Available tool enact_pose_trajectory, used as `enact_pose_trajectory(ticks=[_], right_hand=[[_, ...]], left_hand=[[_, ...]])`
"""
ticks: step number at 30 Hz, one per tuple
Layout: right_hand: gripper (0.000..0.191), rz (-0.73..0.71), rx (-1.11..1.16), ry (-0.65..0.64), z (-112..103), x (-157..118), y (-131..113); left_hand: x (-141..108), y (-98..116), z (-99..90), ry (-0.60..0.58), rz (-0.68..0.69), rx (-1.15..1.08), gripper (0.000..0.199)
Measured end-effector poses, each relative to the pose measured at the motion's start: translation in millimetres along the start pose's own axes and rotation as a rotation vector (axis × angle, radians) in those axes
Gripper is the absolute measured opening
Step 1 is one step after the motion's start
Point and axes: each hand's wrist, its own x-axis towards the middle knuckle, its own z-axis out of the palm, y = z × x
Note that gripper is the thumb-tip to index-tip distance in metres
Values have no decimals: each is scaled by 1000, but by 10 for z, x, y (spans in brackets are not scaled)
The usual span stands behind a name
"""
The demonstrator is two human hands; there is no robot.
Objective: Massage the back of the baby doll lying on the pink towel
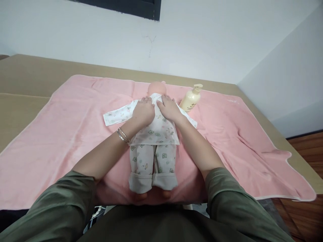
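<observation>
A baby doll (156, 88) in a white printed top (161, 129) and matching trousers (165, 159) lies on a pink blanket (85, 111), its head away from me and its feet near the front edge. No face shows on it. My left hand (144, 111) rests flat on the left side of the top, near the shoulder, fingers pointing towards the head. On the other shoulder lies my right hand (169, 107), also flat, with the thumb apart. Both hold nothing. The sleeves spread out to either side, and the trouser cuffs are turned up.
A cream pump bottle (191, 98) stands tilted-looking on the blanket, right of the doll's head. The blanket covers much of a wooden table (27, 74), with folds at its right. A white wall (113, 40) rises behind the table.
</observation>
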Motion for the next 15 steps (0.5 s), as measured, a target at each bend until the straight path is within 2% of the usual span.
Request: enact_pose_trajectory(ticks=[2,4,7,10,12,15], right_hand=[[65,37,-17,-5,-45,-27,-21],[65,54,-86,7,-39,-138,-132],[64,-2,-220,26,66,-429,-416],[73,-42,-307,-40,156,-671,-643],[72,-74,-337,-77,132,-688,-660],[67,-57,-263,-64,-4,-480,-468]], left_hand=[[-69,73,-35,-43,43,24,60],[-55,55,-43,-43,73,9,56],[109,-146,-11,18,56,-93,50],[277,-380,17,6,-32,-189,55],[298,-424,4,-19,-71,-163,61],[159,-260,-38,-27,-63,8,63]])
